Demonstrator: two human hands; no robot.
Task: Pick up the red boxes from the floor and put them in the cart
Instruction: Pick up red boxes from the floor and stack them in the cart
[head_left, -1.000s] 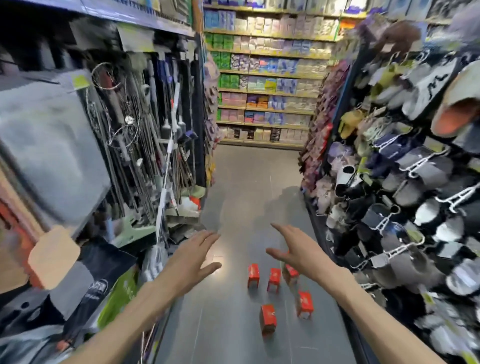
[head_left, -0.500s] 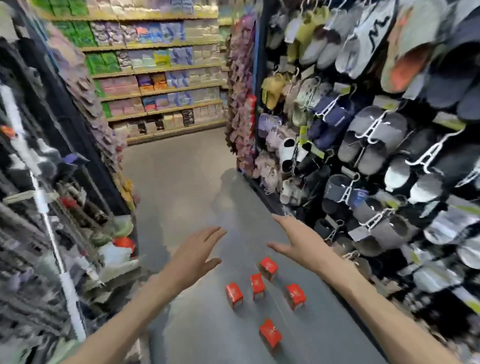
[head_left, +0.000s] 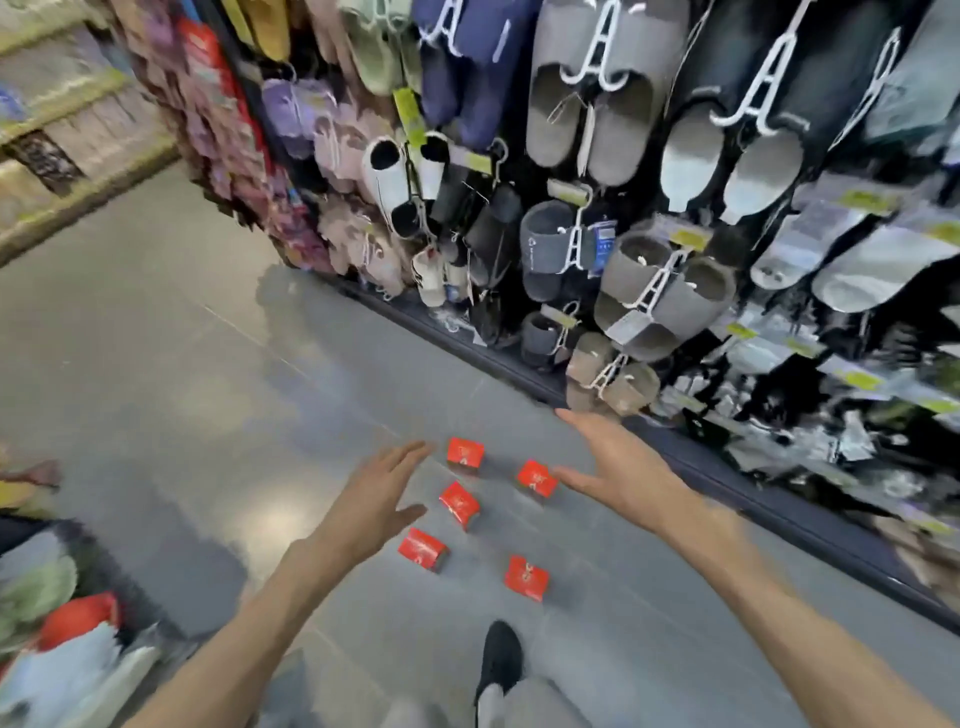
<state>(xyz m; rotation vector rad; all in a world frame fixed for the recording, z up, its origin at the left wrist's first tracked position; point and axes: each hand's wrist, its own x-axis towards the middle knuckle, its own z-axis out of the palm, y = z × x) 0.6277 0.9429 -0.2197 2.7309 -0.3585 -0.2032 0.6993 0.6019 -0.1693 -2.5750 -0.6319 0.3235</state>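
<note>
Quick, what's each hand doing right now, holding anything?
Left hand: open, empty, above the red boxes.
Right hand: open, empty, holding nothing.

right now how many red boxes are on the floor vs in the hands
red boxes on the floor: 5
red boxes in the left hand: 0
red boxes in the right hand: 0
total: 5

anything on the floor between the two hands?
Head view: three red boxes between the open left hand and right hand.
</note>
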